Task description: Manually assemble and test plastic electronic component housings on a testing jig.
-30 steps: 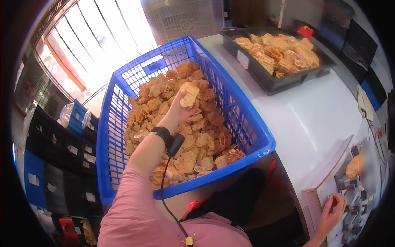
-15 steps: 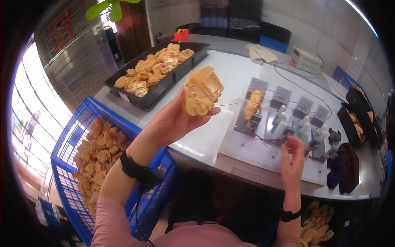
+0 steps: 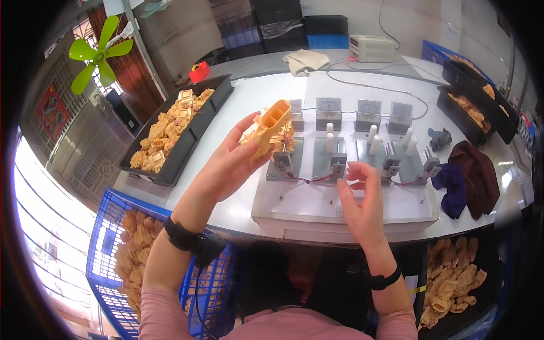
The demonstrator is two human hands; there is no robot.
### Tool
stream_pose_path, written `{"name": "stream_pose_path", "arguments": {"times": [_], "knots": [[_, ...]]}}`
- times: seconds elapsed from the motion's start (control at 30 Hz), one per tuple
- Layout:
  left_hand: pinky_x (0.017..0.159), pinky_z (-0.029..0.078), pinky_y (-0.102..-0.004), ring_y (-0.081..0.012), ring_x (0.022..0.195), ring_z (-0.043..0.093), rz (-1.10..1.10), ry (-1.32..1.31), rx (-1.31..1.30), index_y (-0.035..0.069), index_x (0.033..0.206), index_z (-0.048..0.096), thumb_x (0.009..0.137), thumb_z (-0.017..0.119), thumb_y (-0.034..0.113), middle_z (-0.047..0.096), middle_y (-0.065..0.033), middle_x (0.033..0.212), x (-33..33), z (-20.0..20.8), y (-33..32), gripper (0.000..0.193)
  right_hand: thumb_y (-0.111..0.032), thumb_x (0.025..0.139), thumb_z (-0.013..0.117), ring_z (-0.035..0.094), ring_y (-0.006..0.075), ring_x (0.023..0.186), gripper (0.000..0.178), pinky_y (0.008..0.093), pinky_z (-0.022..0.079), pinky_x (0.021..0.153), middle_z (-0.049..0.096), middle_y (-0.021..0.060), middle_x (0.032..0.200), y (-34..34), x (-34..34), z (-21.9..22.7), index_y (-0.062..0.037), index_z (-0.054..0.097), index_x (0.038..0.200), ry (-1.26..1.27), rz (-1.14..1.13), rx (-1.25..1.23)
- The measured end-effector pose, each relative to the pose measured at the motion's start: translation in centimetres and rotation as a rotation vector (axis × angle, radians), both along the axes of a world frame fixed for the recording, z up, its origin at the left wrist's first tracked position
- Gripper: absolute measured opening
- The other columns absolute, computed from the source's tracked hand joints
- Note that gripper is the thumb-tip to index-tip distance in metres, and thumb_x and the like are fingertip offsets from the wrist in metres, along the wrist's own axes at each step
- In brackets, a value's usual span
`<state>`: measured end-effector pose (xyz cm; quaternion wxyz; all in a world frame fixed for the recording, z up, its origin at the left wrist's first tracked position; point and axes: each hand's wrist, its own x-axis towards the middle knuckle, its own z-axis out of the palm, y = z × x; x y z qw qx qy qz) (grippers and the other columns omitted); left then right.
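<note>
My left hand (image 3: 218,173) grips a pale yellow plastic housing (image 3: 275,116), tilted so that an open slot in its end faces up. It is held in front of the leftmost station of a test fixture (image 3: 345,212). Behind it, yellow plastic at that station is partly hidden, so I cannot tell whether the two touch. My right hand (image 3: 362,207) hovers over the fixture's front, beside a small metal clamp block (image 3: 338,164). Its fingers are apart and curved, with nothing in them. Red and dark wires run between the clamp blocks; white posts (image 3: 330,141) stand behind.
Panel meters (image 3: 328,110) line the fixture's back. A black tray (image 3: 190,150) of yellow parts stands at left, above a blue basket (image 3: 102,243) of more. Dark cloths (image 3: 473,175) lie at right, near black bins (image 3: 453,122). Another black bin (image 3: 490,306) sits low right.
The view has swung right. My left hand has brought the yellow housing to the fixture's left station and turned it on edge. My right hand stays low over the fixture, fingers still apart.
</note>
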<state>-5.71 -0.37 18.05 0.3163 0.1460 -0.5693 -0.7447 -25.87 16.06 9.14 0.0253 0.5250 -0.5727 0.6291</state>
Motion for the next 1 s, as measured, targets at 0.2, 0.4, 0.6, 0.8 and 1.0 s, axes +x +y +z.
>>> {"name": "stream_pose_path", "arguments": {"times": [0.2,0.4,0.6,0.8,1.0], "knots": [[0.114,0.036,-0.0381,-0.0241,0.130,0.049,-0.027,-0.089,-0.071,0.002,0.150,0.024,0.090,0.068,0.011,0.046,-0.0168,0.141,-1.6,0.4,-1.3,0.074,-0.012,0.090,0.066,0.063,0.0202,0.099,0.043,0.0323,0.049,0.084,0.064,0.0115,0.115,0.4,-0.1,1.0,-0.0065,0.053,0.131,-0.256,0.214,0.176],[0.110,0.041,-0.0359,-0.0240,0.123,0.056,-0.012,-0.148,-0.084,-0.001,0.147,0.029,0.089,0.067,0.005,0.049,-0.0157,0.137,-2.8,0.8,-2.1,0.070,-0.013,0.089,0.068,0.064,0.0189,0.098,0.040,0.0314,0.049,0.084,0.065,0.0108,0.112,0.6,-0.5,1.1,-0.0055,0.056,0.127,-0.227,0.253,0.133],[0.082,0.051,-0.0262,-0.0171,0.104,0.062,0.190,-0.455,-0.610,0.001,0.136,0.044,0.080,0.076,0.007,0.055,-0.0114,0.124,-5.6,2.3,-2.0,0.065,-0.012,0.087,0.069,0.064,0.0179,0.087,0.027,0.0308,0.050,0.082,0.067,0.0097,0.098,0.9,-1.0,1.4,-0.0032,0.063,0.111,-0.228,0.357,0.115],[0.098,0.045,-0.0354,-0.0297,0.114,0.055,0.281,-0.644,-1.537,0.004,0.130,0.049,0.071,0.080,0.011,0.055,-0.0140,0.119,-10.2,2.1,-2.7,0.068,-0.011,0.086,0.069,0.063,0.0178,0.085,0.026,0.0307,0.050,0.080,0.066,0.0093,0.094,0.6,-0.9,1.2,-0.0028,0.063,0.110,-0.237,0.339,0.099],[0.100,0.045,-0.0397,-0.0361,0.118,0.052,0.136,-0.687,-1.586,0.007,0.128,0.050,0.070,0.079,0.008,0.054,-0.0155,0.127,-10.9,2.5,0.6,0.065,-0.012,0.086,0.069,0.063,0.0180,0.084,0.028,0.0308,0.050,0.079,0.066,0.0100,0.096,0.8,-1.3,1.0,-0.0025,0.062,0.112,-0.220,0.337,0.090]]}}
